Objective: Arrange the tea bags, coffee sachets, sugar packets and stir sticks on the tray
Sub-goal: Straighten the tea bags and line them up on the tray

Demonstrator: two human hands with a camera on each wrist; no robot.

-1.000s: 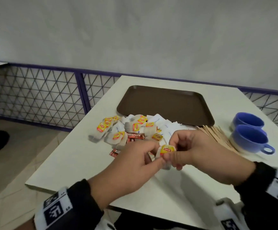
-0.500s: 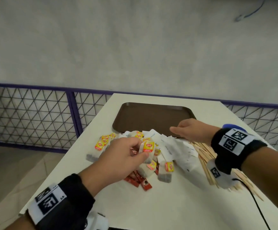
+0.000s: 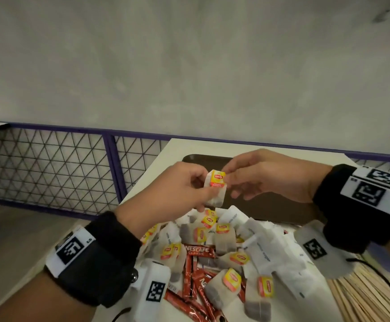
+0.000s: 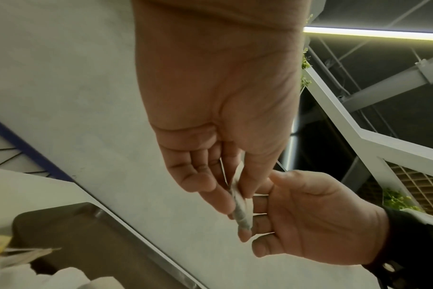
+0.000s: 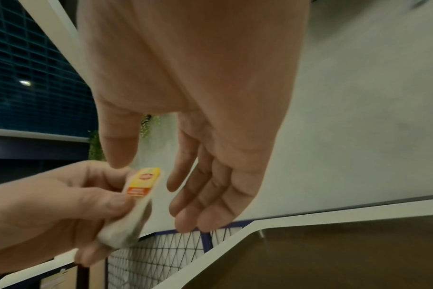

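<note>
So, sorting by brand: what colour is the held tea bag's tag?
Yellow with a red band, clearest in the head view: tea bag's tag.

White table (image 3: 166, 156), brown tray (image 3: 280, 210), heaped tea bags (image 3: 221, 240), sachets (image 3: 197, 251), stir sticks (image 3: 363, 296)

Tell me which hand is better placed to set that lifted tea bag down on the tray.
Probably the left hand: it already pinches the tea bag, just short of the brown tray. The right hand is over the tray, fingertips only at the bag's tag.
</note>
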